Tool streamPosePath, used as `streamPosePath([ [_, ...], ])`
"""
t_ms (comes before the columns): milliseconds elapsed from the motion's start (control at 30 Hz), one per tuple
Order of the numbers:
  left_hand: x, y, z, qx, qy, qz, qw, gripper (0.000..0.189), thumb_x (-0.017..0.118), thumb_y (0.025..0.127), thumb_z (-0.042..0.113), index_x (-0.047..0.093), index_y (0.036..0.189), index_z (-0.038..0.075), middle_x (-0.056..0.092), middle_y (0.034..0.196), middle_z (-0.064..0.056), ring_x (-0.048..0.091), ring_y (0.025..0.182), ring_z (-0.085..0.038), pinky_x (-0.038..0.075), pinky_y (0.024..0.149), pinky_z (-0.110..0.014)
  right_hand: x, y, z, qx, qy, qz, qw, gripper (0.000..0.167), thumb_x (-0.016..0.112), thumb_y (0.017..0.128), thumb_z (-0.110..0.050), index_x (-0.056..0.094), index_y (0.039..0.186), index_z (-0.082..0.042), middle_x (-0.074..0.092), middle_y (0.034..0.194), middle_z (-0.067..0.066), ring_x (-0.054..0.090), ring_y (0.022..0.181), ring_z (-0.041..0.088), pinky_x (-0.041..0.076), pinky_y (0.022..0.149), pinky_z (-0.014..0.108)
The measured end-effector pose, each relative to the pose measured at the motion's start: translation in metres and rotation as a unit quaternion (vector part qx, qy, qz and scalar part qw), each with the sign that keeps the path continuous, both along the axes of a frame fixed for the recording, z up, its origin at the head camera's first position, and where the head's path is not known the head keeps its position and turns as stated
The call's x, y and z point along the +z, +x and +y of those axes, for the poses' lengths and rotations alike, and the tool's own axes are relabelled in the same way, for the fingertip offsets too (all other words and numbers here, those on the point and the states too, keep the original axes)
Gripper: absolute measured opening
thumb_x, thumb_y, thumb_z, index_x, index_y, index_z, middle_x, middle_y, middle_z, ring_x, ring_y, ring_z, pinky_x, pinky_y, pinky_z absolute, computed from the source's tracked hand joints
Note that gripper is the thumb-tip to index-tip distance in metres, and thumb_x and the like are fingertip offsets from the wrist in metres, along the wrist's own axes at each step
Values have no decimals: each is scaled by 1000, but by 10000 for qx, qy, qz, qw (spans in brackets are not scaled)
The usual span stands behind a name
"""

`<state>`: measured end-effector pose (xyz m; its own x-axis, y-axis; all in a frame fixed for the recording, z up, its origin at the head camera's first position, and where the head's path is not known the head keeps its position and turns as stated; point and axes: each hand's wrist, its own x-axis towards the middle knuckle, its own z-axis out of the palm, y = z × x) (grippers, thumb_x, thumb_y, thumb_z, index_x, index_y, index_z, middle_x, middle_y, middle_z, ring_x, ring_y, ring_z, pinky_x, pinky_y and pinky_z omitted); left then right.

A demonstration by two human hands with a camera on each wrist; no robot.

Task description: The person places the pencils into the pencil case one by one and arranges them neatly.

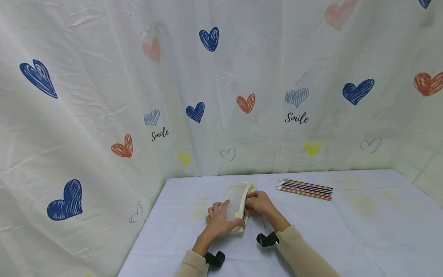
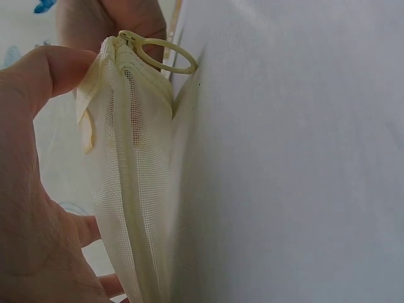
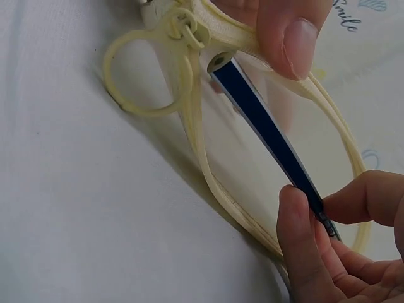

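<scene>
A cream zip pouch [image 1: 236,200] with see-through mesh sides stands on its edge on the table, its zip side gaping toward the right. My left hand [image 1: 221,221] grips it, the thumb over the zip edge near the ring pull [image 3: 136,113] and the fingers spread along the far side. Between thumb and fingertips my right hand [image 1: 261,204] pinches a dark blue pencil [image 3: 265,132] with silver stripes, close to its banded end. The pencil lies lengthwise in the pouch's opening, its flat end close to the ring pull in the right wrist view.
Several striped pencils [image 1: 304,189] lie side by side at the back of the white-covered table [image 1: 346,238], right of the pouch. A white curtain [image 1: 263,61] printed with hearts hangs behind. Black wrist cameras [image 1: 267,240] sit on both wrists, low over the cloth.
</scene>
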<state>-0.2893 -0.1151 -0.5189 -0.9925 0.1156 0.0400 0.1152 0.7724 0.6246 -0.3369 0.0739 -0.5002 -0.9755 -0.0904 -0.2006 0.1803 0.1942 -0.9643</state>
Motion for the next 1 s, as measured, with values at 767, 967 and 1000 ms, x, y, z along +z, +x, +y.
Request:
streamPosePath([
  [767, 1, 4, -1, -111, 223, 191, 9995, 95, 75, 78, 59, 43, 154, 12, 35, 150, -23, 29, 133, -43, 26, 102, -69, -5, -2, -2, -214, -159, -143, 9995, 35, 65, 90, -1, 57, 123, 7, 70, 89, 16, 70, 70, 16, 61, 64, 31],
  [967, 3, 2, -1, -82, 141, 68, 9998, 96, 76, 77, 60, 42, 155, 15, 34, 153, -22, 28, 136, -43, 26, 105, -67, -3, -3, 23, -163, -91, 37, 9998, 33, 61, 91, 3, 58, 123, 9, 67, 87, 16, 68, 69, 17, 60, 63, 32],
  [1000, 3, 2, -1, -78, 143, 63, 9998, 96, 76, 77, 60, 42, 155, 16, 34, 153, -21, 28, 136, -43, 26, 105, -67, -3, -3, 28, -158, 17, 107, 9998, 33, 61, 92, 2, 58, 123, 9, 67, 88, 16, 68, 70, 17, 60, 63, 31],
])
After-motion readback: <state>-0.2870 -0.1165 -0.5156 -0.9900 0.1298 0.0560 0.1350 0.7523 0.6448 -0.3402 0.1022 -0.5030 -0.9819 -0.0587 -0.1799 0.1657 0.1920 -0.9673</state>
